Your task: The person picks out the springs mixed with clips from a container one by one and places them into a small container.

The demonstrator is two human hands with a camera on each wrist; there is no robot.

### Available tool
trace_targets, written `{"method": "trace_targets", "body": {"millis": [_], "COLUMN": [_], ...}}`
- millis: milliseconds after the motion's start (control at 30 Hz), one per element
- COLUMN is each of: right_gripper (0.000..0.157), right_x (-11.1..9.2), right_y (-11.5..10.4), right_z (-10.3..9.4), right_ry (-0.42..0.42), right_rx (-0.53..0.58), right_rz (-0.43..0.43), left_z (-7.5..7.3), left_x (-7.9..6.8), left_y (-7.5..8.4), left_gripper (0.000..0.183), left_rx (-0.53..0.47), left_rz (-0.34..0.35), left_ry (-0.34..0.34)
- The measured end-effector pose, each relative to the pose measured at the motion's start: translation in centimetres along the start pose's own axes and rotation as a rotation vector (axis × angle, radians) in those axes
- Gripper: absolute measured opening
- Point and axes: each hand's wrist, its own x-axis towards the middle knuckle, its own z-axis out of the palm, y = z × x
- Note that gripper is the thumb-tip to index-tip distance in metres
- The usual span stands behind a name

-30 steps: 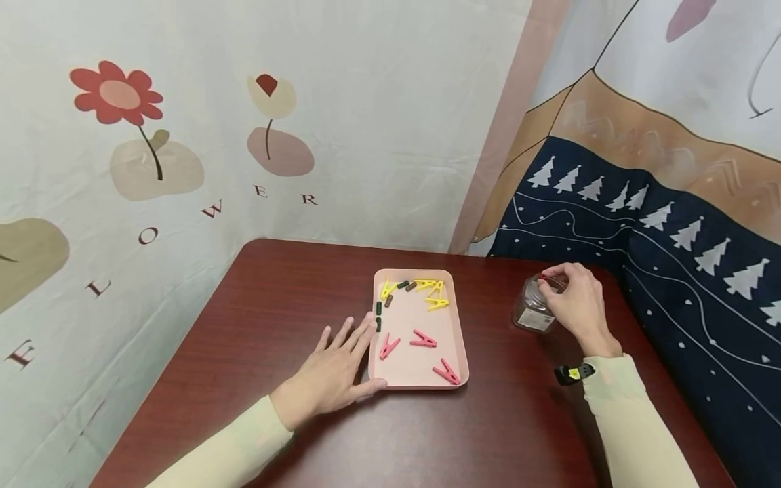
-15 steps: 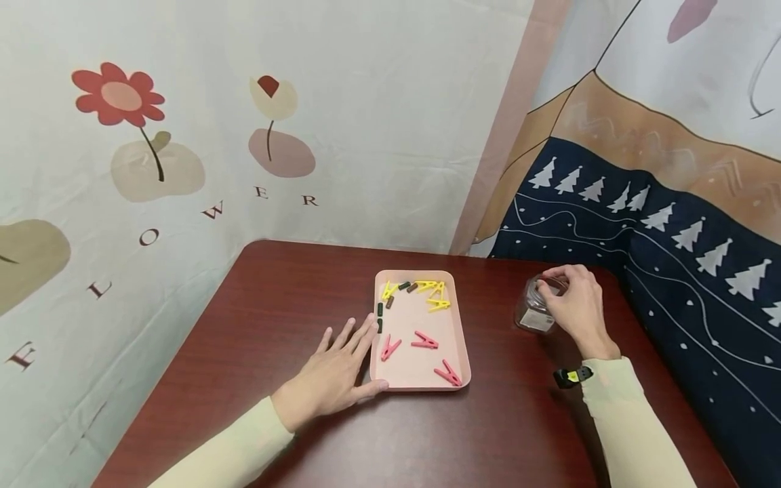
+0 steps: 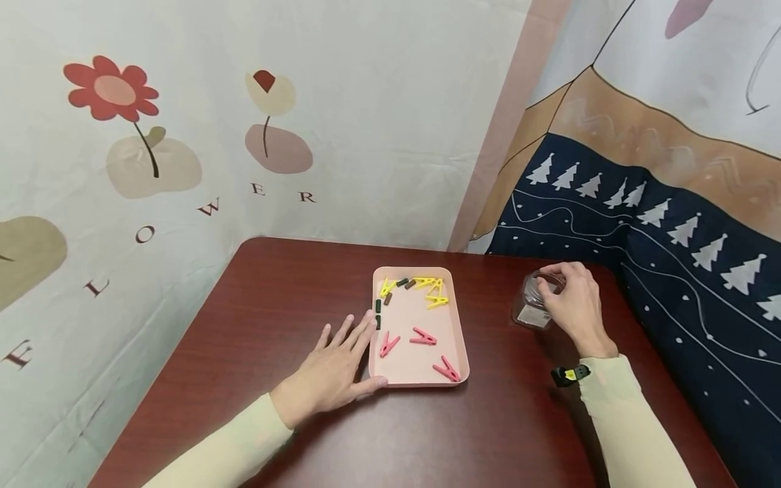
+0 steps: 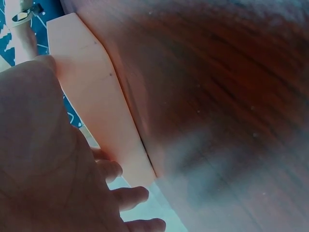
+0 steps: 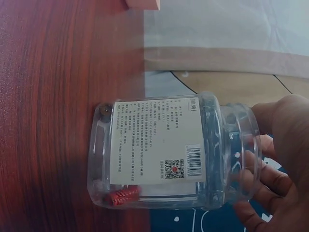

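A clear plastic jar [image 5: 215,145] with a white printed label stands at the table's right side. My right hand [image 3: 576,298] is over its mouth, thumb and bent fingers [image 5: 277,181] apart at the rim with nothing pinched between them. At the jar's bottom lie a red ridged cylinder [image 5: 124,195] and a small dark brown piece [image 5: 105,110]. My left hand [image 3: 329,376] lies with fingers spread along the left side of the pink tray [image 3: 421,384], touching it with fingertips and thumb. Inside are pink clothespins [image 3: 423,337], yellow clothespins [image 3: 437,300], and several small dark green and brown cylinders [image 3: 388,299].
The tray and jar stand on a dark red-brown wooden table [image 3: 293,291], with a strip of tabletop between them. A pale flower-printed curtain [image 3: 378,122] hangs behind, and a navy cloth with white trees [image 3: 671,285] borders the right edge.
A bit of red that showed at my right fingertips a second ago is gone from there. Both hands, the tray and the jar hold their places; the head view shifts slightly.
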Motion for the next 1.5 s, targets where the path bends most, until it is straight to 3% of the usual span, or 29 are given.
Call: {"method": "trace_targets", "body": {"millis": [533, 1500], "right_gripper": [0.019, 0.018], "right_x": [-0.4, -1.7], "right_y": [-1.2, -5.9], "right_z": [0.1, 2.3], "right_ry": [0.033, 0.037], "right_rx": [-0.006, 0.030], "right_rz": [-0.038, -0.258], "left_z": [-0.6, -0.1], "left_x": [0.3, 0.0], "left_y": [-0.2, 0.0], "left_gripper": [0.109, 0.109], "left_rx": [0.011, -0.002], "left_rz": [-0.010, -0.011], "left_ry": [-0.005, -0.006]}}
